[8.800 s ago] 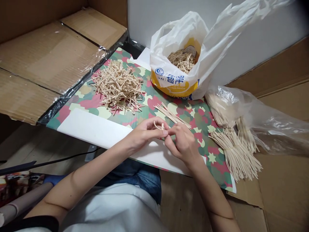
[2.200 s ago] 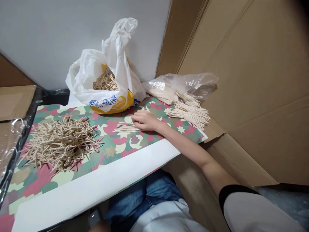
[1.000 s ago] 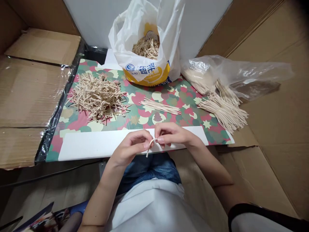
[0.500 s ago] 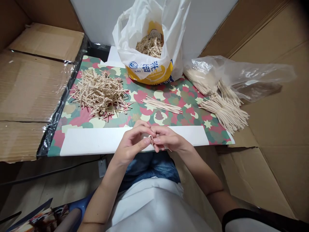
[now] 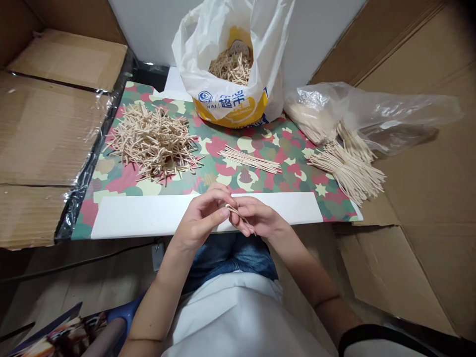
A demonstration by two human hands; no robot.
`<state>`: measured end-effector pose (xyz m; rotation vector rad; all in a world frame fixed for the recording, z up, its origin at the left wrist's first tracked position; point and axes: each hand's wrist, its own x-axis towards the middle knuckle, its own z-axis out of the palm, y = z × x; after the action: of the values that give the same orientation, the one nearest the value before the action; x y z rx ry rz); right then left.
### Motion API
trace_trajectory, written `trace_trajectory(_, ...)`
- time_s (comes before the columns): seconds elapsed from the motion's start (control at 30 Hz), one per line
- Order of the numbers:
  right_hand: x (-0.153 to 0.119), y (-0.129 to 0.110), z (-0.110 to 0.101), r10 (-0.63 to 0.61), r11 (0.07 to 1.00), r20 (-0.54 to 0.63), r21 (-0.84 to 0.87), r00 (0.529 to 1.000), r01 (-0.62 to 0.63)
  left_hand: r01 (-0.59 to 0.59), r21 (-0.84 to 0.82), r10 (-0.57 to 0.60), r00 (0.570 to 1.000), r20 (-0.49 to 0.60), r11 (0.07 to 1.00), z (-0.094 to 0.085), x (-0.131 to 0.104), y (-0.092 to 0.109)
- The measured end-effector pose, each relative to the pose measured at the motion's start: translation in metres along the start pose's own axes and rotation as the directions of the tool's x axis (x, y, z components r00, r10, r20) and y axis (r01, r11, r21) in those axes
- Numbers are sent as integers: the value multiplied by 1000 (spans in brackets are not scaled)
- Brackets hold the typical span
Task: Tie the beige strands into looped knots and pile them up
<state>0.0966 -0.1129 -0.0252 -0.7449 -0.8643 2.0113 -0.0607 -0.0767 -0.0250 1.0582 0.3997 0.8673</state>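
My left hand [image 5: 204,216] and my right hand [image 5: 260,216] meet over the near edge of the table. Between them is a thin pale strand [image 5: 238,213], bent into a loop at its left end. The left thumb and forefinger pinch the looped end, while the right fingers close round its other part. Beyond my hands lies a small row of straight pale strands [image 5: 251,159]. A heap of short, bent pieces [image 5: 154,141] sits to the left, and a tied bundle of long strands [image 5: 351,171] lies to the right.
A white and yellow plastic bag [image 5: 234,106] holding short pieces stands at the back. Clear plastic [image 5: 316,111] wraps more strands at the right. Cardboard [image 5: 40,134] borders the left side; a white strip [image 5: 134,215] runs along the patterned table's front edge.
The looped strand has tilted from nearly upright to slanting down to the right, with more of it showing between my hands. My right fingers have shifted and spread slightly.
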Motion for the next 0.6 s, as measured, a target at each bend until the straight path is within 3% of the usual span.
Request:
trace_trajectory(0.3,2,4,13,-96,995,-116,15,989,98,19,-3,-19,999,-32,1000,4,0,-4)
trace_trajectory(0.43,5,5,14,-95,995,-88,20,992,97,25,-47,-28,998,-53,999,6,0,-2)
trace_trajectory(0.6,-2,7,8,2,999,-1,42,1000,-2,43,-142,-54,996,-73,989,4,2,0)
